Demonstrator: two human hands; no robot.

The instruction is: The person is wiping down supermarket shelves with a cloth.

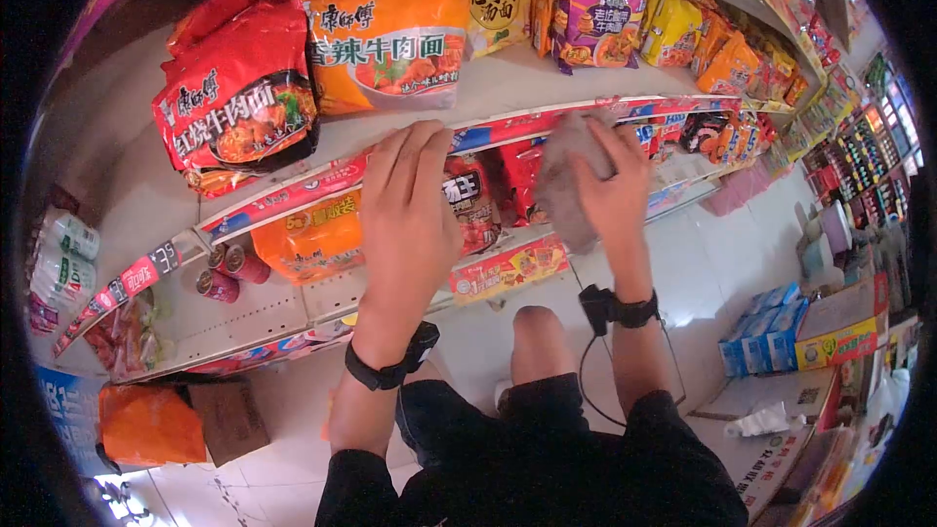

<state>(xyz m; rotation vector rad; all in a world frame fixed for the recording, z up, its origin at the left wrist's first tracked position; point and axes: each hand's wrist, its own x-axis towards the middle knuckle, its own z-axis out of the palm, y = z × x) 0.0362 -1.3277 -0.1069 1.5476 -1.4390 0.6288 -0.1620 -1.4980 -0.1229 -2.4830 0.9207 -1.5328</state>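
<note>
My right hand (617,190) grips a grey cloth (566,185), which hangs over the front edge of the upper shelf (517,127). Fingers extended and close together, my left hand (410,210) lies at the same shelf edge and holds nothing. Just behind it on the upper shelf stands an orange instant noodle pack (386,29). A red instant noodle pack (239,107) leans farther left. Between my hands, part of a red noodle pack (473,205) shows on the lower shelf; my left hand partly covers the packs there.
More noodle packs, including a purple one (597,24), line the upper shelf to the right. Below left are an orange bag (151,425) and a cardboard box (227,418). Blue boxes (766,332) stand at right. A cable hangs from my right wrist strap (620,309).
</note>
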